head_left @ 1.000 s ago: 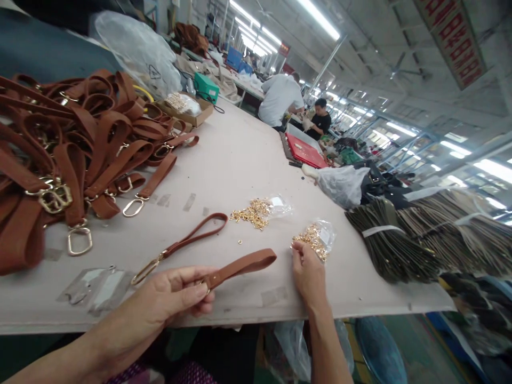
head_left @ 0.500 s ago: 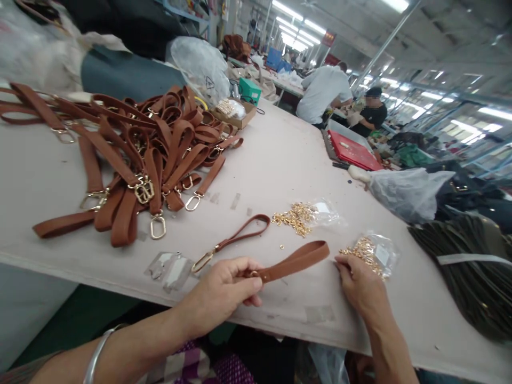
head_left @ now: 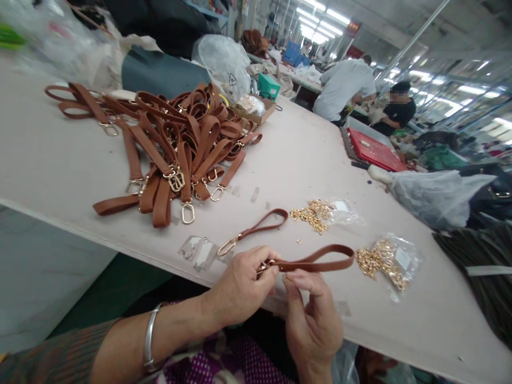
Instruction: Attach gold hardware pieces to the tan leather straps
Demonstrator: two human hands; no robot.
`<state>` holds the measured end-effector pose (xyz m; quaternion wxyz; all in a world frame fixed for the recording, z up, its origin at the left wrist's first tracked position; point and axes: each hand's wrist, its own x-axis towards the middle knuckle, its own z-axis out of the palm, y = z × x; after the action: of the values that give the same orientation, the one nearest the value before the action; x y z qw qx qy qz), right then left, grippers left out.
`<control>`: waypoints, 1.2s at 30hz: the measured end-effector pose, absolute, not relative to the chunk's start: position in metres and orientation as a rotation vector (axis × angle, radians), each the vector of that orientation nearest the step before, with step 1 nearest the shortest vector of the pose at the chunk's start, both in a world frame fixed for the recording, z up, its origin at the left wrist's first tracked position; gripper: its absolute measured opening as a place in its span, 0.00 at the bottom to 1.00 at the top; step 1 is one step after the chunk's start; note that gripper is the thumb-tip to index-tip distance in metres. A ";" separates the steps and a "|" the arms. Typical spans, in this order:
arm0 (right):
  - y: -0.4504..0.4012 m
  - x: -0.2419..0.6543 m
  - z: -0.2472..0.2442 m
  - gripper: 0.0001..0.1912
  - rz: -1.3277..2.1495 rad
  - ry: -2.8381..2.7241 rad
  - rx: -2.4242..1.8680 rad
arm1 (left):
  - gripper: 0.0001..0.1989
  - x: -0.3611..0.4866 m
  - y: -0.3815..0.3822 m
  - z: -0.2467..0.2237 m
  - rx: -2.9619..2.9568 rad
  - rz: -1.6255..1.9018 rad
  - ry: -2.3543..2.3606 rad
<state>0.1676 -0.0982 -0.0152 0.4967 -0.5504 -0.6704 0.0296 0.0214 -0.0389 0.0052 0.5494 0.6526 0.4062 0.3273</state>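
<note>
My left hand [head_left: 250, 282] is closed on the metal-ring end of a brown leather strap [head_left: 320, 261], whose loop points right. Just below the strap, beside the left fingertips, my right hand [head_left: 312, 314] is pinched; what it holds, if anything, is too small to make out. A thinner brown strap with a gold clasp [head_left: 260, 226] lies behind my left hand. Two heaps of small gold hardware, one at the centre [head_left: 310, 215] and one farther right [head_left: 374, 261], spill from clear plastic bags.
A big pile of brown straps [head_left: 192, 144] covers the left of the table [head_left: 296, 144]. Behind it are plastic bags and a small green box [head_left: 268, 86]. A red tray [head_left: 376, 150] and a dark stack [head_left: 476, 277] lie right. Two people work farther back.
My right hand has moved left from the right-hand gold heap to the strap beside my left hand. The held strap has turned to lie more level. The camera view has shifted.
</note>
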 end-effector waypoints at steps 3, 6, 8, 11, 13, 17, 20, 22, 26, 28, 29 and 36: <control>-0.094 0.166 -0.014 0.11 0.044 -1.627 -1.331 | 0.09 0.021 -0.041 0.002 1.556 0.797 0.934; -0.094 0.165 -0.010 0.10 -0.011 -1.682 -1.345 | 0.10 0.021 -0.042 0.001 1.568 0.844 0.927; -0.096 0.164 -0.011 0.10 -0.070 -1.707 -1.343 | 0.10 0.021 -0.042 0.002 1.597 0.880 0.905; -0.099 0.160 -0.016 0.09 -0.092 -1.643 -1.370 | 0.11 0.020 -0.042 0.001 1.627 0.899 0.857; -0.100 0.156 -0.021 0.07 -0.043 -1.506 -1.402 | 0.11 0.020 -0.043 0.001 1.633 0.897 0.830; -0.102 0.149 -0.027 0.11 0.216 -1.032 -1.428 | 0.10 0.019 -0.046 0.002 1.656 0.911 0.802; -0.108 0.150 -0.033 0.19 0.571 -0.768 -1.396 | 0.10 0.019 -0.051 0.006 1.692 0.920 0.788; -0.114 0.151 -0.038 0.19 0.713 -0.737 -1.392 | 0.11 0.021 -0.056 0.010 1.713 0.891 0.759; -0.130 0.151 -0.043 0.18 0.655 -0.798 -1.457 | 0.10 0.025 -0.069 0.017 1.829 0.767 0.681; -0.136 0.155 -0.041 0.19 0.546 -0.788 -1.540 | 0.09 0.023 -0.068 0.020 1.934 0.725 0.678; -0.139 0.161 -0.041 0.21 0.470 -0.762 -1.598 | 0.08 0.021 -0.064 0.020 2.004 0.735 0.709; -0.207 0.266 -0.033 0.23 -0.087 -0.386 -2.008 | 0.23 -0.015 0.016 0.003 2.404 0.948 1.332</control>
<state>0.2663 -0.2067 -0.0333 0.5206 -0.8376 -0.1612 -0.0365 -0.0150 0.0158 0.0033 0.1171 0.8212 0.4552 0.3238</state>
